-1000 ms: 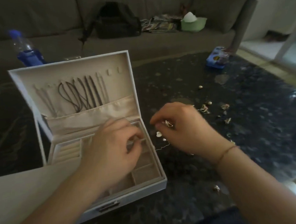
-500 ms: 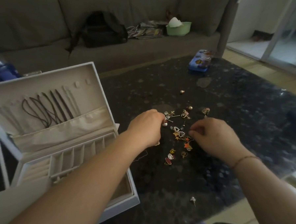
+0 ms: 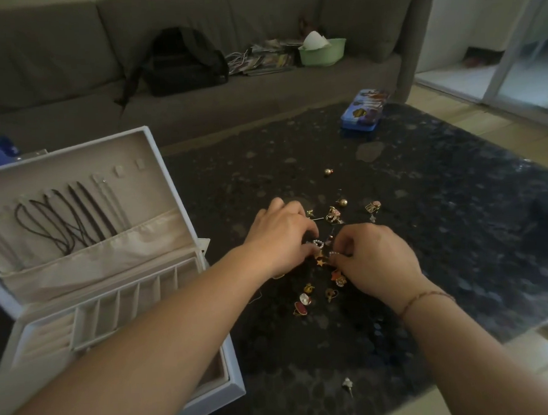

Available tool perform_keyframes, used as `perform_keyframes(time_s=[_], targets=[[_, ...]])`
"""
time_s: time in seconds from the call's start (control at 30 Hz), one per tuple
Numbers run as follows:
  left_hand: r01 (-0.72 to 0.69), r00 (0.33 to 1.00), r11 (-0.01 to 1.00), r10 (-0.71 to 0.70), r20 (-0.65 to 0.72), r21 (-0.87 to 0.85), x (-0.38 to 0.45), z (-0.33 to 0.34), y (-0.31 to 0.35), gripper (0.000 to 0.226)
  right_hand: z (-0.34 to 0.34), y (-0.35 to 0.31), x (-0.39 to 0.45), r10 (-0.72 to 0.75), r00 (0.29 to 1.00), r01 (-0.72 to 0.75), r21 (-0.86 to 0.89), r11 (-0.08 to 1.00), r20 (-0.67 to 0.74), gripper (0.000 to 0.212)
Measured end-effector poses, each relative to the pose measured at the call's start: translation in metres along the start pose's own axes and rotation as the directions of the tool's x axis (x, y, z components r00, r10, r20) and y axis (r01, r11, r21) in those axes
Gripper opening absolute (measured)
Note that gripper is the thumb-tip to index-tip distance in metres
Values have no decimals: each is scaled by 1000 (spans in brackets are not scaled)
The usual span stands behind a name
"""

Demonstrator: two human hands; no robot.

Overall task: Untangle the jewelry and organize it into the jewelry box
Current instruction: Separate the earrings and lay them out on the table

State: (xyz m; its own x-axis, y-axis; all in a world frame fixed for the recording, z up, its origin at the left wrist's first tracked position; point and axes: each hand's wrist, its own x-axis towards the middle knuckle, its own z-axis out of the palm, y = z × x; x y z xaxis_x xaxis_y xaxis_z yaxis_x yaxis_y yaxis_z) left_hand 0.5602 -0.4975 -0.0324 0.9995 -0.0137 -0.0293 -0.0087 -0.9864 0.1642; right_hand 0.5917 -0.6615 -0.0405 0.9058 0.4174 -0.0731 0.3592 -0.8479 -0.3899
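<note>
So both hands are down in the pile of small jewelry (image 3: 327, 258) near the middle of the dark table (image 3: 458, 229). The left hand (image 3: 280, 238) has its fingers curled onto the pieces, right by a little pearl heart charm (image 3: 317, 243), and the right hand (image 3: 377, 259) pinches something tiny between thumb and fingers; can't tell exactly which piece.

The jewelry box (image 3: 176, 193) sits open at the table's left edge, partly under the left forearm. Dark cord necklaces (image 3: 67, 221) hang in its raised lid above a fabric pocket, and the narrow slots of the tray below look bare from here.

A blue tin (image 3: 364, 110) sits by the far edge, and a green bowl (image 3: 321, 52) with something white in it is on the sofa (image 3: 68, 59) behind.
</note>
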Motion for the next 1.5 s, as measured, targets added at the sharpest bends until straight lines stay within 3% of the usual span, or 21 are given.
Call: perform_keyframes(time_s=[0.17,0.37,0.43,0.53,0.77,1.07,1.37,1.5], targets=[[-60,998,998,59,-14,-6,-1,2,2,25,-21,26,2,113,993,-114,25,993,32,8],[-204,971,978,197,134,45,-5,-7,-11,27,-16,33,3,112,993,-113,17,993,43,3],[-102,992,994,105,71,-34,0,-9,-18,25,-17,33,5,109,993,-110,18,994,35,5],[131,988,974,-143,-53,-183,15,-11,-27,20,-18,33,6,115,993,-116,36,993,31,9],[305,951,898,-303,56,-319,41,-5,-33,20,-21,30,7,94,996,-93,77,993,-5,18],[317,941,915,-269,207,-251,40,-19,-51,26,-22,29,6,81,997,-81,124,989,3,22],[230,969,860,-162,184,-456,40,-27,-53,32,-23,26,7,60,998,-61,154,986,10,23],[212,967,863,-117,226,-459,37,-23,-54,32,-22,25,6,60,998,-60,155,986,4,23]])
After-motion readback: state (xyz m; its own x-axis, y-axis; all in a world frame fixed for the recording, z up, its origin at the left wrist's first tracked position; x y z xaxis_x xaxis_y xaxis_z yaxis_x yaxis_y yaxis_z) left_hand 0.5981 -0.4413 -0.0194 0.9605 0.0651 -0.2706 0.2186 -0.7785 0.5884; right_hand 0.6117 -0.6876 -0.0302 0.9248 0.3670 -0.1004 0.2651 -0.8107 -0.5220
